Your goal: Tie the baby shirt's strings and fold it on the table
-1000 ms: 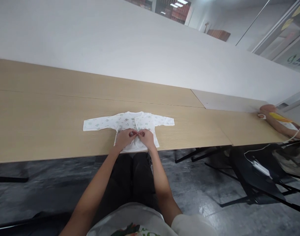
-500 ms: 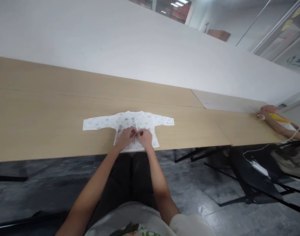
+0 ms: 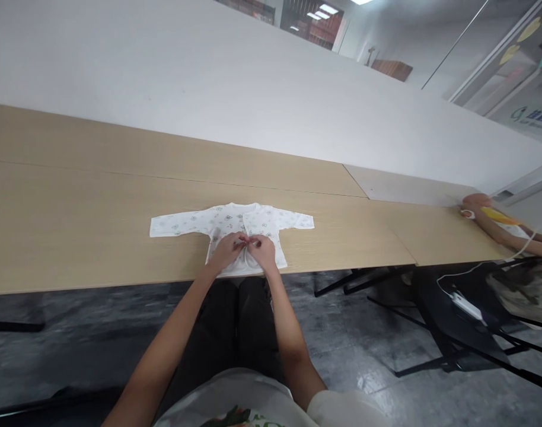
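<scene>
A small white baby shirt [image 3: 226,219] with a printed pattern lies flat on the wooden table [image 3: 97,237], both long sleeves spread to the sides. My left hand [image 3: 229,248] pinches the front opening of the shirt from the left. Close against it, my right hand [image 3: 262,249] grips the same front edge, fingertips almost touching those of the left. The cloth just below my fingers is lifted into a small fold. Whatever fastening may sit between the fingertips is hidden.
A white partition [image 3: 209,89] rises behind the table. At the far right, another person's arms [image 3: 497,228] rest on the table's end. A black folding chair [image 3: 453,332] there carries a white power strip [image 3: 468,307] with a cable.
My fingertips have come closer together at the shirt's front, and the cloth below them has bunched up a little. The shirt stays in place.
</scene>
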A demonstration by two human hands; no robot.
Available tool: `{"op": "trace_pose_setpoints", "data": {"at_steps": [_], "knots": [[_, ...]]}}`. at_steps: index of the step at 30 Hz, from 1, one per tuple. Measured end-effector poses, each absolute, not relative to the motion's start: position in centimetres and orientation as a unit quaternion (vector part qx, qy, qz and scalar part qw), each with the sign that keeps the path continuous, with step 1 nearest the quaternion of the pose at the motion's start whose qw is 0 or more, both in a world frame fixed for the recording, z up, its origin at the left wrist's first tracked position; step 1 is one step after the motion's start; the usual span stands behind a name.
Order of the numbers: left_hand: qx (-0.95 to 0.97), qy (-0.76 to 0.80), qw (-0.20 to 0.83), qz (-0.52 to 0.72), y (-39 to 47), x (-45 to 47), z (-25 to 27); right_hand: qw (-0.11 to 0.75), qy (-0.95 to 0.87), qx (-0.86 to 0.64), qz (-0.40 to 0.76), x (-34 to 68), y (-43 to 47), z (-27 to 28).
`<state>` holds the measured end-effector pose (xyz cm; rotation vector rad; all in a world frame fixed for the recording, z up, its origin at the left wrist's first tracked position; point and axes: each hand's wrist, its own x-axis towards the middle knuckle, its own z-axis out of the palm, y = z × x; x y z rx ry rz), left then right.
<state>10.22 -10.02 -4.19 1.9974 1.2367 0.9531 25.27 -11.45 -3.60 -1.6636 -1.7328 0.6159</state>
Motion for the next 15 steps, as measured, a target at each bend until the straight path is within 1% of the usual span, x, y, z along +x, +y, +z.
{"op": "trace_pose_setpoints", "data": {"at_steps": [9,15], "knots": [[0.765,0.502,0.219,0.337,-9.91,10.58,-4.45,0.324,-0.663,-0.634,0.230,25.37,-11.31,-4.07],[0.768,0.525,0.213,0.300,-9.94,10.40,-4.41,0.333,-0.646,-0.646,0.233,25.21,-11.23,-3.85]]}}
